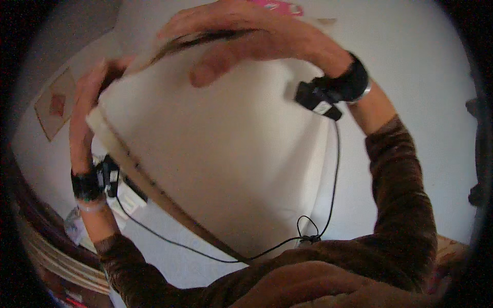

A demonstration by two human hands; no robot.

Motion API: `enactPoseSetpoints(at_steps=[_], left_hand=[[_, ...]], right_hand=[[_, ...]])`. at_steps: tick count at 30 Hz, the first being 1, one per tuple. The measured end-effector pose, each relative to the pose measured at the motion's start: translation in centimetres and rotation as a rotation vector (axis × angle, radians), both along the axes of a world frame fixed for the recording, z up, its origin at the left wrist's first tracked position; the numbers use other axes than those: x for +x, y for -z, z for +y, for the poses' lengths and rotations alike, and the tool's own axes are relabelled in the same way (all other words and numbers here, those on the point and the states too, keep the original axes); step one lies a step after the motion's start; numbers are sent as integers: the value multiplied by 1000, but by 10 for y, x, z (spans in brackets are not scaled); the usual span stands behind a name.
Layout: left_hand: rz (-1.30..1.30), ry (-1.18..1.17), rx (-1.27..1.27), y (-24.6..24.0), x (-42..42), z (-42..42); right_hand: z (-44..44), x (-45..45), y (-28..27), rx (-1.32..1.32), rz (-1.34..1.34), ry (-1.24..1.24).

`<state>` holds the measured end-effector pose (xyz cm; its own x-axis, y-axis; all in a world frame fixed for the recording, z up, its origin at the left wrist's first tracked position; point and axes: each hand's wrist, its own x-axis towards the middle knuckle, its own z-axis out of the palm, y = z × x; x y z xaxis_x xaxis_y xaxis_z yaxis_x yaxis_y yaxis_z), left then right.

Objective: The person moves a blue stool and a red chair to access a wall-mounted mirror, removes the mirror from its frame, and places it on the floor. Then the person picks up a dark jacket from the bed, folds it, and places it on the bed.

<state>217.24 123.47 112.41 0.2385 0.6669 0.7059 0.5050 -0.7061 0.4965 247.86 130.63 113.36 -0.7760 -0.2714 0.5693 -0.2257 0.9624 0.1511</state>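
Note:
A large pale panel (215,146) fills the middle of the head view, tilted, with a narrow side edge running from upper left down to my chest. Small dark spots dot that side edge. At the upper left, my left hand (85,111) is at the panel's corner, its fingers bent over the upper rim. My right hand (246,36) grips the upper rim near the top of the view, thumb on the near side and fingers beyond. Blur hides the exact finger contact, and what kind of panel it is cannot be told.
Each wrist wears a strapped black device, left (111,175) and right (319,101); a black cable (173,243) with a knotted loop joins them across my chest. A pale wall (400,69) stands at the right. Layered striped fabric (65,258) lies lower left, beside wooden-looking furniture at lower right.

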Motion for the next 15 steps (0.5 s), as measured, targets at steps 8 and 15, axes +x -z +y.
enactPoseSetpoints(at_steps=[8,15], left_hand=[[109,-115,142,15,-27,-16],[123,132,358,-30,-26,-26]], right_hand=[[50,107,-44,-73,521,575],[73,69,-34,11,374,844]])
